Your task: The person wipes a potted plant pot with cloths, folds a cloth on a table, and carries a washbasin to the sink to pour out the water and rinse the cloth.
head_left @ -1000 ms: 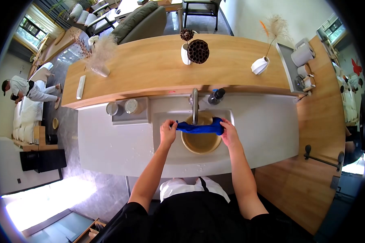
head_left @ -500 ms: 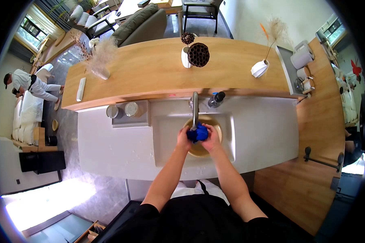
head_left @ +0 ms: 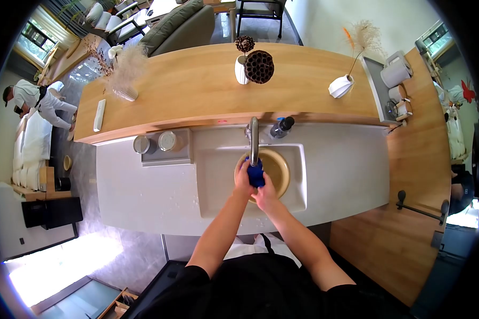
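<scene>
A wet-looking blue cloth is bunched between my two hands, just below the spout of the metal faucet. My left hand wraps the cloth from its left side, fingers closed. From the lower right, my right hand grips it, the fingers partly hidden. Beneath them a round tan basin sits in the white sink. Whether water is running I cannot make out.
A dark bottle stands behind the sink, right of the faucet. To the left, a grey tray holds two glass jars. White vases with dried plants line the raised wooden counter. Another person bends over at far left.
My right hand has moved left and down, closer to my left hand. The blue cloth is squeezed into a narrower bundle, exposing more of the basin's right side. The view has shifted slightly.
</scene>
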A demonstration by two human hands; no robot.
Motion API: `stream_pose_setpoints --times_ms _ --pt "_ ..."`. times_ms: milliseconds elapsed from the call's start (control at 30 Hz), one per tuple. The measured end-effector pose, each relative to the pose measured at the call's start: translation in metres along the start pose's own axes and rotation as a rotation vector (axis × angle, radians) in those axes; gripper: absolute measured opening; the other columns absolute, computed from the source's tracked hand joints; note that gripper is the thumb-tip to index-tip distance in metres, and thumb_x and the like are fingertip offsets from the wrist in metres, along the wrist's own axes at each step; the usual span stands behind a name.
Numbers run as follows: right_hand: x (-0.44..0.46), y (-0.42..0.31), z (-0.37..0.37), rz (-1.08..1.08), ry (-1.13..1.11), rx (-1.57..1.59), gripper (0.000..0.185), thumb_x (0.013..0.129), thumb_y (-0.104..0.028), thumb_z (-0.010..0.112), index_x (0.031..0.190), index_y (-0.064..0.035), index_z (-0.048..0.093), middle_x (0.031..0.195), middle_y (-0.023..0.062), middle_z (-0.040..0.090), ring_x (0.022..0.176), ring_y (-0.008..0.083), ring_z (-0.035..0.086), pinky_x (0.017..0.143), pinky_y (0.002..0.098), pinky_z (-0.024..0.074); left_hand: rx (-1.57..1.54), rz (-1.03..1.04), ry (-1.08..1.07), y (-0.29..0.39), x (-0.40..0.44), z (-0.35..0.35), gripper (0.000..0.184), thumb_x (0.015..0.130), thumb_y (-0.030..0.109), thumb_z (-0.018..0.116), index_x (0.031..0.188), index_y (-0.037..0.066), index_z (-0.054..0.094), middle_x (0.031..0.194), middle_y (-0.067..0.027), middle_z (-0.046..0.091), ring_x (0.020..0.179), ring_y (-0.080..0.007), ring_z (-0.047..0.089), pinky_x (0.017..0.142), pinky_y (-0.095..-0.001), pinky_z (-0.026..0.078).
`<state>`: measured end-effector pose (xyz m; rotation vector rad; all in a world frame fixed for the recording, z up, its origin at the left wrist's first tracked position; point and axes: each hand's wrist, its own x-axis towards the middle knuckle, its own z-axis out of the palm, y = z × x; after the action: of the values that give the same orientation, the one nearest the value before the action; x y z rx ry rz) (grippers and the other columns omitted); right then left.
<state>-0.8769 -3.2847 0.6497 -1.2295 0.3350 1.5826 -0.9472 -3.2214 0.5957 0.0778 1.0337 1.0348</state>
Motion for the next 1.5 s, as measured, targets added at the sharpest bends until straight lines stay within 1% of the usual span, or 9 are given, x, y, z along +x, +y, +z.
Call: stream_pose_setpoints --times_ms 100,233,400,533,900,1067,1267,1400,1500 --pt "0.031 0.001 0.015 -0.019 -0.186 0.146 0.046 0.101 -0.050 0.048 0.123 -0.0116 0.060 0.121 0.0074 0.066 0.110 0.0221 0.064 0.097 0.0384 0.0520 0.129 0.129 0.060 -0.003 -0.015 0.007 0.024 0.096 0.019 0.063 0.116 0.007 0.065 0.100 -0.0068 0.069 0.085 -0.0175 0.067 0.074 -0.0277 0.055" --pt "0.090 -0.003 0.001 -0.031 -0.217 -0.048 0.030 0.102 -0.043 0.052 0.105 -0.0149 0.063 0.098 0.0040 0.066 0.089 0.0190 0.065 0.082 0.0380 0.0546 0.694 0.199 0.162 -0.026 0.011 -0.027 0.043 0.094 0.040 0.065 0.118 0.004 0.068 0.094 -0.0124 0.071 0.086 -0.0228 0.067 0.081 -0.0355 0.054" --pt "0.063 -0.008 0.014 -0.007 -0.328 -0.071 0.025 0.104 -0.036 0.050 0.102 -0.0140 0.062 0.093 0.0022 0.063 0.086 0.0166 0.062 0.081 0.0345 0.0530 1.045 0.495 0.130 -0.029 0.015 -0.032 0.058 0.091 0.050 0.068 0.125 0.003 0.065 0.128 -0.0224 0.056 0.120 -0.0327 0.054 0.104 -0.0418 0.043" --pt "0.040 0.004 0.029 -0.211 -0.155 -0.013 0.029 0.105 -0.035 0.049 0.103 -0.0102 0.063 0.098 0.0034 0.063 0.088 0.0162 0.060 0.082 0.0333 0.0513 0.742 0.536 0.046 -0.014 0.001 -0.010 0.039 0.097 0.027 0.062 0.126 0.001 0.058 0.115 -0.0145 0.064 0.103 -0.0205 0.060 0.092 -0.0351 0.049" --pt "0.065 0.001 0.029 -0.381 0.081 -0.360 0.040 0.103 -0.035 0.051 0.098 0.0011 0.067 0.088 0.0056 0.065 0.081 0.0169 0.058 0.075 0.0340 0.0477 0.515 0.001 -0.137 -0.015 0.022 -0.030 0.040 0.105 0.039 0.043 0.124 0.009 0.062 0.114 -0.0072 0.066 0.107 -0.0199 0.061 0.094 -0.0337 0.048" --pt "0.075 -0.003 0.026 -0.619 0.074 -1.080 0.039 0.098 -0.036 0.052 0.097 -0.0007 0.068 0.093 0.0235 0.069 0.085 0.0407 0.066 0.076 0.0479 0.0501 0.309 -0.179 -0.009 0.013 -0.015 0.002 0.044 0.103 0.046 0.044 0.122 0.010 0.062 0.116 -0.0065 0.066 0.109 -0.0197 0.062 0.096 -0.0331 0.048" --pt "0.072 -0.032 0.029 -0.539 -0.169 -1.422 0.038 0.095 -0.038 0.053 0.102 -0.0038 0.067 0.099 0.0248 0.068 0.093 0.0461 0.064 0.080 0.0527 0.0503 0.031 -0.268 -0.090 0.022 -0.045 0.007 0.050 0.101 0.052 0.044 0.130 0.013 0.057 0.126 -0.0063 0.063 0.115 -0.0226 0.061 0.100 -0.0402 0.048" --pt "0.072 -0.014 -0.009 -1.002 -0.307 -1.394 0.037 0.093 -0.034 0.062 0.120 -0.0082 0.061 0.128 0.0232 0.061 0.122 0.0422 0.054 0.104 0.0511 0.0415 -0.107 -0.281 -0.173 0.019 -0.038 -0.017 0.049 0.099 0.055 0.049 0.129 0.017 0.058 0.125 -0.0042 0.063 0.114 -0.0222 0.061 0.098 -0.0415 0.049" --pt "0.052 0.017 -0.018 -0.726 -0.271 -0.991 0.034 0.096 -0.033 0.060 0.118 -0.0086 0.061 0.126 0.0165 0.062 0.123 0.0366 0.053 0.108 0.0487 0.0392 -0.042 -0.193 -0.166 0.013 -0.034 -0.027 0.048 0.095 0.049 0.064 0.127 0.014 0.062 0.118 -0.0038 0.066 0.108 -0.0202 0.064 0.093 -0.0347 0.051"
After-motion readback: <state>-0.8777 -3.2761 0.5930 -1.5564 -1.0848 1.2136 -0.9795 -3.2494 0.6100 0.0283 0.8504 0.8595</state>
